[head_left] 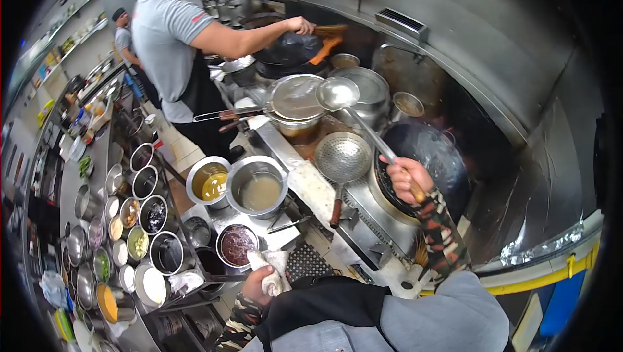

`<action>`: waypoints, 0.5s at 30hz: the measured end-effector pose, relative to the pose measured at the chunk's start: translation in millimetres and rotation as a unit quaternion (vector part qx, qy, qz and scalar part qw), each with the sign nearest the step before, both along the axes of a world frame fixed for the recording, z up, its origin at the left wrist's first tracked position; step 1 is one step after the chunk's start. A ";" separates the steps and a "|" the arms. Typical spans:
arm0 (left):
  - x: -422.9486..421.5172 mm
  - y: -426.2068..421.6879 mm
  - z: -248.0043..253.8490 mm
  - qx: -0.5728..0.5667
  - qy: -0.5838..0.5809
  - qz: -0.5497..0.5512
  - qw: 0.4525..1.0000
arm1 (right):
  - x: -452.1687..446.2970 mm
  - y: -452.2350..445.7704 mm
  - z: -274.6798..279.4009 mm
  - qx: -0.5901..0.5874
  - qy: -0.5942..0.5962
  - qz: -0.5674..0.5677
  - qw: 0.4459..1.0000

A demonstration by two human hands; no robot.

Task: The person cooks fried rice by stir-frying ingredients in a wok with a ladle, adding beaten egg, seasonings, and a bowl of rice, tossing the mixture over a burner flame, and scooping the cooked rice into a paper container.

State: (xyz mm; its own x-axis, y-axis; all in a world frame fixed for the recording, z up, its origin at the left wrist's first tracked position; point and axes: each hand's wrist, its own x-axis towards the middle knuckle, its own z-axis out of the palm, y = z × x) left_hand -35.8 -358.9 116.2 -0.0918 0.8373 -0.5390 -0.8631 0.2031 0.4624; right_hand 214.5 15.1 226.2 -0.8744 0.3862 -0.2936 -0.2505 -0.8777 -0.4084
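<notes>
My right hand is closed round the wooden-ended handle of a long steel ladle. The ladle's bowl is up and to the left, over the edge of a flat round strainer resting on a pot. Just behind my right hand is a dark wok on the stove. My left hand grips a crumpled white cloth, close to a pot of dark red contents. A perforated skimmer with a wooden handle lies left of the wok.
A co-worker reaches over another wok with a brush. Two pots of liquid, one yellow and one cloudy, stand left of the stove. Many ingredient containers line the left counter. Another person stands farther back.
</notes>
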 end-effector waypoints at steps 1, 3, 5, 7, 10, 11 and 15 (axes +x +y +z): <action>-1.6 -7.9 2.4 0.007 -0.005 0.021 1.000 | -22.9 9.3 -7.1 0.050 -0.033 0.013 0.998; -3.4 -22.0 1.7 0.015 -0.038 0.061 0.997 | -66.4 8.5 -13.8 0.317 -0.232 -0.028 0.919; -9.4 -36.2 -2.5 0.033 -0.041 0.076 0.996 | -92.8 2.1 -18.3 0.357 -0.279 -0.066 0.889; -12.2 -42.3 -4.5 0.046 -0.029 0.078 0.995 | -82.7 12.0 -23.8 0.229 -0.179 -0.092 0.952; -14.5 -52.9 -19.9 0.019 -0.044 0.100 0.994 | -18.7 -3.4 0.2 -0.085 0.088 -0.044 0.991; -12.2 -49.2 -1.2 0.020 -0.049 0.073 0.996 | 9.0 -20.7 9.7 -0.128 0.108 -0.079 0.983; -4.8 -20.8 -29.3 -0.047 -0.057 0.044 0.996 | 122.6 -81.8 12.9 0.061 -0.109 -0.164 0.979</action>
State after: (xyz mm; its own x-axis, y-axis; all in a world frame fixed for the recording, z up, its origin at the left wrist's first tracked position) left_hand -40.6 -379.7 87.0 -0.0961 0.7739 -0.6260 -0.9250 0.1629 0.3433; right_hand 337.1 -66.7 239.1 -0.6198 0.6794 -0.3926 -0.4058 -0.7058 -0.5807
